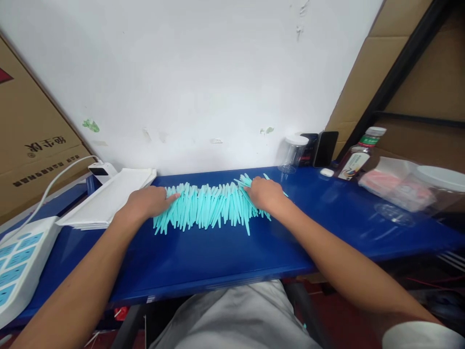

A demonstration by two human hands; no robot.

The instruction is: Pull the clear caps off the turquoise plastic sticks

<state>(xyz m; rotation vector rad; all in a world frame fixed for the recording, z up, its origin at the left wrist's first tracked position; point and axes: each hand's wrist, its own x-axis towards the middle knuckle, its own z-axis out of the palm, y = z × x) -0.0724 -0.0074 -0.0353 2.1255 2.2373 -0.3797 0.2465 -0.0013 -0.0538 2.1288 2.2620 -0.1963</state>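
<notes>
A long row of thin turquoise plastic sticks [209, 206] lies spread across the blue table [203, 261], near the white wall. My left hand [147, 202] rests flat on the row's left end, fingers stretched out towards the right. My right hand [264, 194] lies on the row's right end, fingers bent down onto the sticks and pressing against them. Both forearms reach in from the bottom of the view.
A stack of white sheets [109, 198] lies left of the sticks, with a white charger [102, 170] and cable behind it. A white power strip [18, 261] sits at the far left. Clear jars [292, 152], phones [325, 148], a bottle [358, 155] and a lidded tub [417, 191] stand at right.
</notes>
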